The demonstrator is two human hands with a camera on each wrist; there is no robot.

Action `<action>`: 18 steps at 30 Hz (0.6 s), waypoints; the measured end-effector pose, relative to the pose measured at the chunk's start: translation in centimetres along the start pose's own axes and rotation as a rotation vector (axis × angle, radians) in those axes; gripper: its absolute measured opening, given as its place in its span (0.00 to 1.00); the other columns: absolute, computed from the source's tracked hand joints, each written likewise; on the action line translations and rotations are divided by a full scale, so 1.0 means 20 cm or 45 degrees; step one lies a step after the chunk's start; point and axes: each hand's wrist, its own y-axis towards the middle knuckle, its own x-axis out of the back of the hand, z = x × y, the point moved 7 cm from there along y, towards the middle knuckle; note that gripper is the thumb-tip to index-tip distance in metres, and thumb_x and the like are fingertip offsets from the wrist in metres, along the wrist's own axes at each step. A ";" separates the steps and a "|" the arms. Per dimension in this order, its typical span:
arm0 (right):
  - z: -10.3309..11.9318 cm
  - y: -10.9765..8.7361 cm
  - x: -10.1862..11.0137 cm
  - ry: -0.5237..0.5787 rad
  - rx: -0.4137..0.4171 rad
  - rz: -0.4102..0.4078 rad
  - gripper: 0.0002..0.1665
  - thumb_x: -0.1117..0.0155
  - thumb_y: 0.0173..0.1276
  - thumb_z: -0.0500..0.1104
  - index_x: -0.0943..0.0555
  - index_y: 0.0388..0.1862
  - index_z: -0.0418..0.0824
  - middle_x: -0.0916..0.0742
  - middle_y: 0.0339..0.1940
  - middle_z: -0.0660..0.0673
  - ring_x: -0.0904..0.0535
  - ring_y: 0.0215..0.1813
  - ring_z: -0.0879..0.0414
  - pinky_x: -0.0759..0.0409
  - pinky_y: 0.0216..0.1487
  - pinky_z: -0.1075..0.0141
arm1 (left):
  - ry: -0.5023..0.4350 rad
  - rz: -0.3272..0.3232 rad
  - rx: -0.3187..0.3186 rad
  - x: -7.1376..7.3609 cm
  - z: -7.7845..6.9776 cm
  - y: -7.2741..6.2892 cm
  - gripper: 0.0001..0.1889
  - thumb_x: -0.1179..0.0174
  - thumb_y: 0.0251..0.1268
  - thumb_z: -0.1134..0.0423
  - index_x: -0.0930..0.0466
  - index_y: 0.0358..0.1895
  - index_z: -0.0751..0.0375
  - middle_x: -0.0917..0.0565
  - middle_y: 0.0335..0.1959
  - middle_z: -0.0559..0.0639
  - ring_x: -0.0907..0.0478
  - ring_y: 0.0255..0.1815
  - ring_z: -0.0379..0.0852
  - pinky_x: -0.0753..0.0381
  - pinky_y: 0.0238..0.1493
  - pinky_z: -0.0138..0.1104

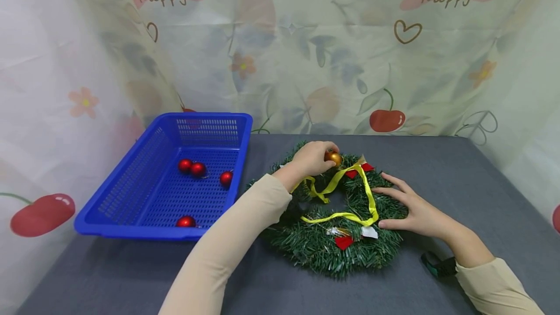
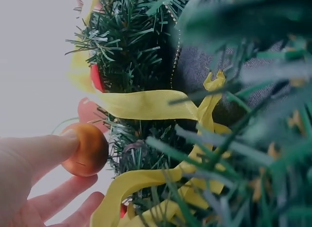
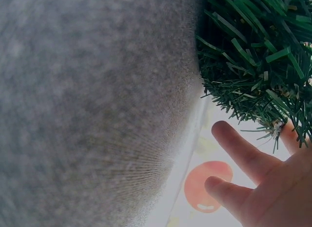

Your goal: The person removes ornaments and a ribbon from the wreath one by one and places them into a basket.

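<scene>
A green tinsel wreath point(image 1: 337, 256) lies on the table, with a yellow ribbon point(image 1: 372, 203) looped over it and red and white bits among its needles. At its far side my left hand point(image 1: 311, 159) holds a gold bauble point(image 1: 334, 158). In the left wrist view the thumb presses on this bauble point(image 2: 87, 151), close beside the needles. My right hand point(image 1: 413, 210) is spread along the wreath's right edge, thumb and fingers apart. The right wrist view shows two straight fingers point(image 3: 246, 154) below the needles point(image 3: 263, 56); the others are partly hidden.
To the left stands a blue plastic basket point(image 1: 238, 174) with red baubles point(image 1: 198, 169) in it, several in all. A dark band point(image 1: 439, 265) is at the right wrist. Printed cloth point(image 1: 284, 62) hangs behind the grey table point(image 1: 442, 159).
</scene>
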 end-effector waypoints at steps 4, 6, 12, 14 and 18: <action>0.00 0.00 0.00 0.000 0.007 -0.003 0.39 0.29 0.55 0.50 0.32 0.65 0.44 0.46 0.74 0.34 0.48 0.70 0.29 0.36 0.53 0.31 | 0.012 0.005 -0.010 0.01 0.01 -0.01 0.19 0.45 0.67 0.58 0.27 0.60 0.50 0.21 0.57 0.49 0.23 0.53 0.45 0.23 0.53 0.35; 0.00 0.00 0.00 -0.001 0.007 -0.003 0.39 0.29 0.55 0.50 0.32 0.65 0.44 0.46 0.74 0.34 0.48 0.70 0.29 0.36 0.53 0.31 | 0.009 0.003 -0.015 0.02 0.01 -0.02 0.19 0.44 0.66 0.58 0.27 0.60 0.51 0.21 0.56 0.49 0.22 0.53 0.46 0.23 0.53 0.35; 0.00 0.00 0.00 -0.004 0.000 0.001 0.39 0.29 0.55 0.51 0.32 0.65 0.44 0.47 0.74 0.34 0.48 0.70 0.29 0.36 0.53 0.31 | -0.019 0.002 -0.032 0.07 0.01 -0.06 0.20 0.44 0.66 0.58 0.28 0.61 0.51 0.21 0.56 0.50 0.22 0.54 0.47 0.23 0.53 0.37; 0.00 0.00 0.00 -0.002 0.002 0.001 0.39 0.29 0.55 0.50 0.32 0.65 0.44 0.47 0.74 0.34 0.48 0.70 0.29 0.36 0.53 0.31 | -0.033 0.006 -0.038 0.09 0.01 -0.07 0.20 0.44 0.66 0.58 0.28 0.61 0.51 0.21 0.56 0.51 0.22 0.54 0.47 0.23 0.51 0.37; 0.00 0.00 0.00 -0.001 0.006 0.002 0.39 0.29 0.55 0.50 0.32 0.65 0.44 0.47 0.74 0.34 0.48 0.70 0.29 0.36 0.53 0.31 | -0.051 0.011 -0.060 0.11 0.01 -0.10 0.20 0.44 0.67 0.58 0.29 0.61 0.51 0.21 0.56 0.51 0.21 0.45 0.47 0.24 0.42 0.34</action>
